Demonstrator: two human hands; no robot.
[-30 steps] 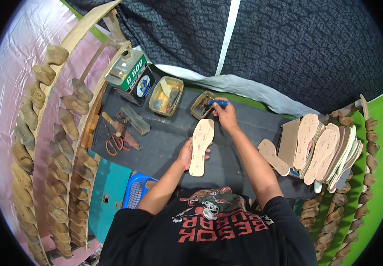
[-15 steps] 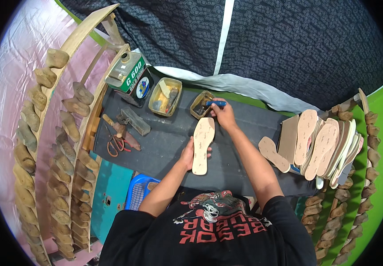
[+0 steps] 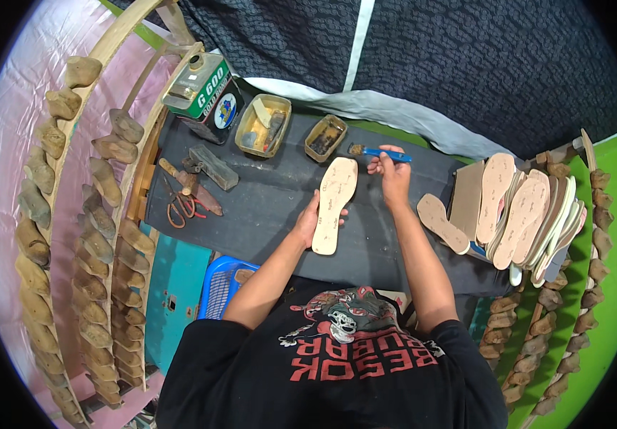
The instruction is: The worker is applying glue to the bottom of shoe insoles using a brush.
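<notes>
My left hand (image 3: 310, 218) grips a pale tan shoe insole (image 3: 335, 204) by its long edges, heel end toward me. A few fingertips show past its right side. In my right hand (image 3: 392, 179) is a brush (image 3: 387, 154) with a blue handle, held level, its brown, clotted bristles pointing left. The bristle end is above and right of the insole, apart from it. Just left of the brush stands a small rectangular tub (image 3: 325, 138) with dark, glue-like residue inside.
A larger tub (image 3: 263, 126) with scraps and a green-and-black metal can (image 3: 205, 96) stand at the back left. Scissors (image 3: 177, 206), a hammer (image 3: 180, 175) and a dark block (image 3: 214, 166) lie nearby. Stacked insoles (image 3: 521, 218) fill the right side. Racks of wooden shoe lasts (image 3: 96, 239) flank the table.
My right hand has drawn the brush out of the small tub and moved right. The insole, still in my left hand, has tilted slightly clockwise.
</notes>
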